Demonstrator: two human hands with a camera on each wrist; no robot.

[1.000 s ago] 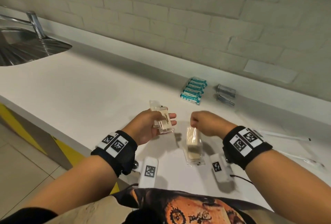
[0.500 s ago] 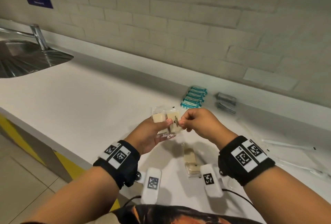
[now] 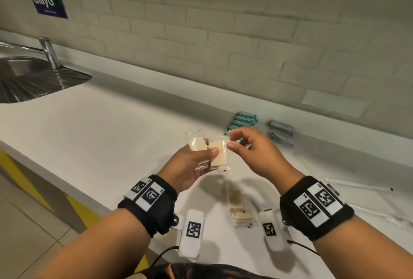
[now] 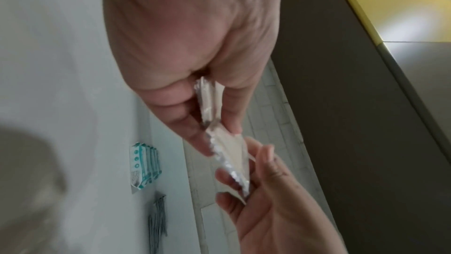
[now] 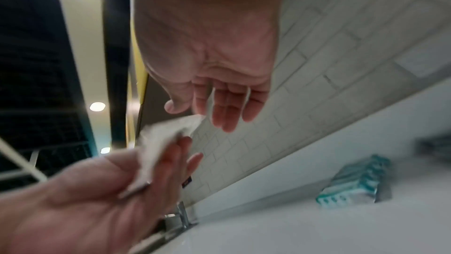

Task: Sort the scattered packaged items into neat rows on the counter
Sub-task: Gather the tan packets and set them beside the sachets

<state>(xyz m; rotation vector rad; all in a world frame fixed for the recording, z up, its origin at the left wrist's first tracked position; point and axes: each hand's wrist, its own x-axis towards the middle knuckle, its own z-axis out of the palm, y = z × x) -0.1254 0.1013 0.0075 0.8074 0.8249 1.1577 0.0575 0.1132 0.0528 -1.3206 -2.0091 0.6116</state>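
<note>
Clear glossy plastic wraps the packets point(image 3: 218, 152), the counter point(image 3: 111, 135) is smooth matt white, the sink point(image 3: 33, 80) ribbed shiny metal, the wall point(image 3: 223, 33) rough painted brick.

— Surface? White counter point(image 3: 93, 135), running along a brick wall.
— At the left end? Steel sink point(image 3: 33, 82), set in, with a tap behind.
— Toward the back? Row of teal packets point(image 3: 242, 122), side by side; grey packets point(image 3: 280, 132) just beside, to the right.
— Nearer the front edge? Clear packet of pale squares point(image 3: 238, 209), lying flat.
— Far right? Thin white wrapped sticks point(image 3: 357, 186), well apart from the rows.
</note>
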